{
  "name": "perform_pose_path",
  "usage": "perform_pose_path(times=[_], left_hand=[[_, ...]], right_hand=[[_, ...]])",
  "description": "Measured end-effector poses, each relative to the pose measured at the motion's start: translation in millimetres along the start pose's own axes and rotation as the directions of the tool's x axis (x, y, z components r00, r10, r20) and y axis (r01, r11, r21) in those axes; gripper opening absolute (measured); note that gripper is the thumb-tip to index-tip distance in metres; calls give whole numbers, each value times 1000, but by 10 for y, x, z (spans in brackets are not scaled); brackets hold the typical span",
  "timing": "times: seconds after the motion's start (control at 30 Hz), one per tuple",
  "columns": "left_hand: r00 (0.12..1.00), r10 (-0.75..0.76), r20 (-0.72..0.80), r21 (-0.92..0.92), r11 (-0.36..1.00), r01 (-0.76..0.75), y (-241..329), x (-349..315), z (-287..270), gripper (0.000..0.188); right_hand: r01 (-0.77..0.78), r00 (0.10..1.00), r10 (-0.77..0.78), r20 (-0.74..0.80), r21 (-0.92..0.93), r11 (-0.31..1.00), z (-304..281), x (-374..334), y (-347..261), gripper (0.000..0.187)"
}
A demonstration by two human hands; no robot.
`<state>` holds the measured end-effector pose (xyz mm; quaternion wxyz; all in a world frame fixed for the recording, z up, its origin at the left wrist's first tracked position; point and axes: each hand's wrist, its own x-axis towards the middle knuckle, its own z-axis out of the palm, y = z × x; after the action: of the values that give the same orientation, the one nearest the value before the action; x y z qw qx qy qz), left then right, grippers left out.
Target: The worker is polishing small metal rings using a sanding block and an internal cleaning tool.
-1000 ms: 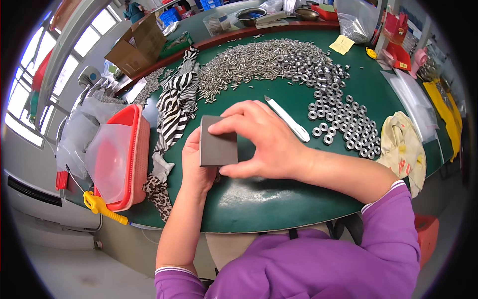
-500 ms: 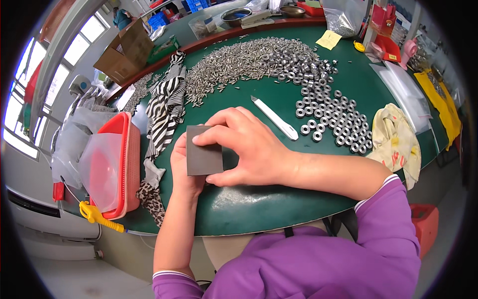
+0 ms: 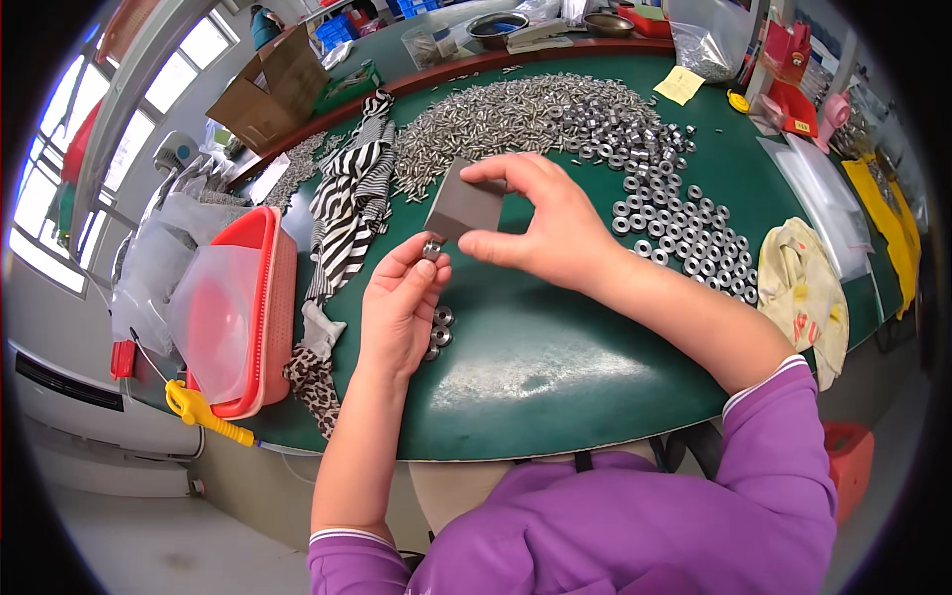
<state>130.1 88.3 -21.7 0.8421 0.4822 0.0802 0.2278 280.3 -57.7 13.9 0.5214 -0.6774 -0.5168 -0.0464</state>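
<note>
My left hand [image 3: 397,309] pinches a small shiny metal ring [image 3: 432,251] between thumb and fingertips. Up and to its right, my right hand [image 3: 557,220] grips a flat dark-grey rectangular block [image 3: 464,206], thumb on one edge and fingers on the opposite one. The block is tilted, its lower edge close to the metal ring; whether they touch I cannot tell. On the green table [image 3: 535,337], a few loose metal rings [image 3: 440,335] lie just right of my left hand. Many more metal rings [image 3: 689,238] are spread out beyond my right forearm.
A heap of small metal pins [image 3: 496,119] covers the far middle. Left are a striped cloth [image 3: 342,223], a red basket [image 3: 275,327] and a yellow-handled air gun [image 3: 206,414]. A stained pale cloth [image 3: 801,288] and clear plastic sheets [image 3: 815,203] lie right.
The block has moved away from my left palm, up and to the right, and tilted. My left hand now shows the ring in its fingertips. The white utility knife is now hidden behind my right hand.
</note>
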Motion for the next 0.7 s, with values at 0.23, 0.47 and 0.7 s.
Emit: perform_pose_path(times=[0.23, 0.47, 0.7], left_hand=[[997, 69, 44, 82, 994, -72, 23, -83, 53, 29], [997, 70, 44, 84, 994, -73, -11, -50, 2, 26], [992, 92, 84, 91, 991, -100, 11, -45, 19, 33]], right_hand=[[264, 960, -263, 93, -3, 964, 77, -150, -319, 58], [234, 963, -234, 131, 13, 972, 76, -187, -342, 59], [225, 973, -225, 58, 16, 974, 94, -183, -291, 58]])
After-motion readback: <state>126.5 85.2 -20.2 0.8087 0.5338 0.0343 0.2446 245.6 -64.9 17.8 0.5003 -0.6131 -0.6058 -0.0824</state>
